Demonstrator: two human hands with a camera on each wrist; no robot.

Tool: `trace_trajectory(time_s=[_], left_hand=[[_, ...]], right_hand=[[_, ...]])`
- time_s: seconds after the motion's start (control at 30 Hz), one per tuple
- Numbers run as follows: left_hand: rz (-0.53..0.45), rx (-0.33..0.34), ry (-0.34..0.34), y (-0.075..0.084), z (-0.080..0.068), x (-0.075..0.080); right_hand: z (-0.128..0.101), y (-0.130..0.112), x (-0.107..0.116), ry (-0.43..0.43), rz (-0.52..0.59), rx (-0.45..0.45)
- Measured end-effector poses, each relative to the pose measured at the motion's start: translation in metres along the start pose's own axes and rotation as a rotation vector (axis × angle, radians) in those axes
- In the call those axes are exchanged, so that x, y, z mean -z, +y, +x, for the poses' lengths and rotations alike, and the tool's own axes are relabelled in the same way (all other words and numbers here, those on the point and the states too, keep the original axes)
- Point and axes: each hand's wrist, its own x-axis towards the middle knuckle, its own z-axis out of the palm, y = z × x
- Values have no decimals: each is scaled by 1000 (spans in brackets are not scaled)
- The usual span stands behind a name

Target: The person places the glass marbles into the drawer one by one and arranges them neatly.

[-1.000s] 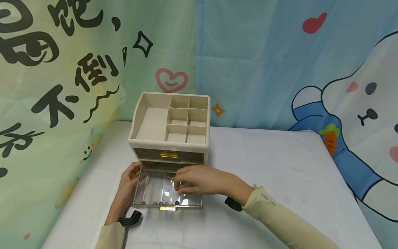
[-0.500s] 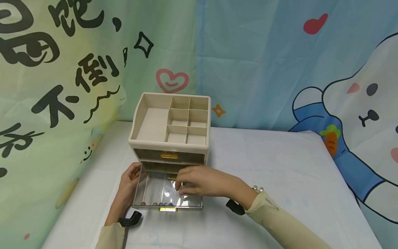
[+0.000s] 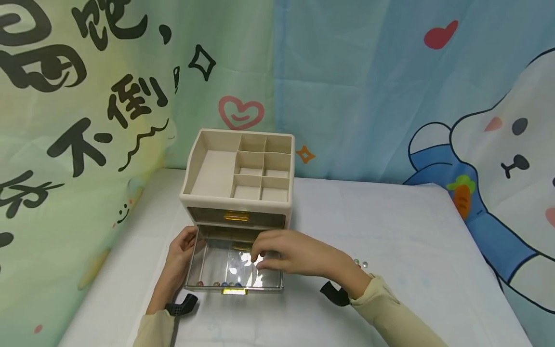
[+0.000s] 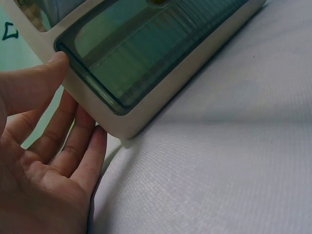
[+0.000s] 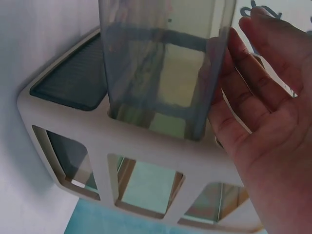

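A cream desktop organizer (image 3: pixel 238 199) stands on the table with its clear smoky drawer (image 3: pixel 217 258) pulled out. Several small marbles (image 3: pixel 224 284) line up along the drawer's front wall. My left hand (image 3: pixel 179 253) holds the organizer's left side; in the left wrist view its thumb (image 4: pixel 57 66) rests on the front rim, the fingers against the side wall. Over the drawer's right part hovers my right hand (image 3: pixel 288 254), fingers loosely bent. The right wrist view shows these fingers (image 5: pixel 241 90) beside the drawer, with nothing visible between them.
Two loose marbles (image 3: pixel 365 264) lie on the white tablecloth (image 3: pixel 390 231) just beyond the right forearm. Above the pulled-out drawer, another drawer (image 3: pixel 236 218) with a yellow handle is closed. A printed cloth backdrop (image 3: pixel 338 96) hangs behind.
A blue marble at the drawer's front has rolled left to join the others. My right hand has shifted slightly right and its thumb and fingers have spread. The left hand stays put.
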Motion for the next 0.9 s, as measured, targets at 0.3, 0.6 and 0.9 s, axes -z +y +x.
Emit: trace_trajectory(time_s=[0.3, 0.6, 0.9], left_hand=[[17, 12, 17, 1, 1, 0], [13, 15, 17, 0, 1, -1], [25, 26, 14, 1, 1, -1]], right_hand=[[-18, 4, 4, 109, 92, 19], [-34, 7, 6, 214, 131, 30], [-54, 18, -1, 308, 168, -3]])
